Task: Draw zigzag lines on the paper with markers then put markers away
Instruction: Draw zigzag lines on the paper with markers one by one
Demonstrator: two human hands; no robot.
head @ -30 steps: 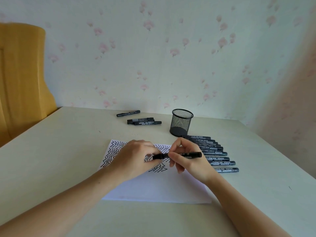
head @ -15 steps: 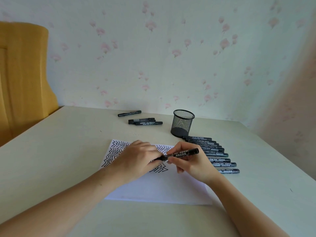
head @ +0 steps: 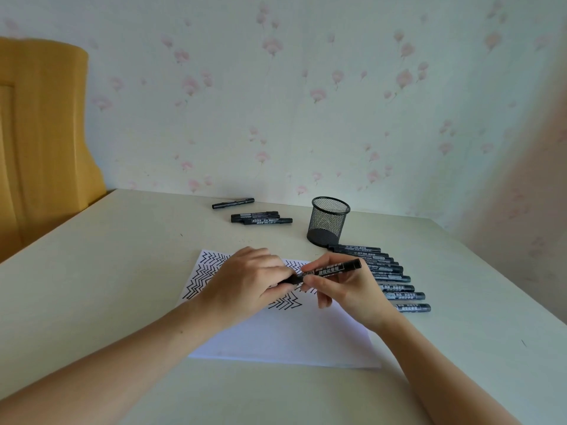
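Observation:
A white sheet of paper (head: pixel 285 335) lies on the table, its far part covered with black zigzag lines. Above it both hands hold one black marker (head: pixel 333 269), tilted with its right end raised. My right hand (head: pixel 346 289) grips the barrel. My left hand (head: pixel 245 283) is closed around the marker's left end, which is hidden under its fingers. A row of several black markers (head: pixel 389 280) lies to the right of the paper. Three more markers (head: pixel 260 218) lie at the far middle of the table.
A black mesh pen cup (head: pixel 328 220) stands upright beyond the paper, just behind the marker row. A yellow wooden piece (head: pixel 40 142) rises at the left. The cream table (head: pixel 92 271) meets a flowered wall at the back.
The marker has tipped from level to slanted, right end up. Both hands have stayed over the paper, the left one closing further over the marker's left end.

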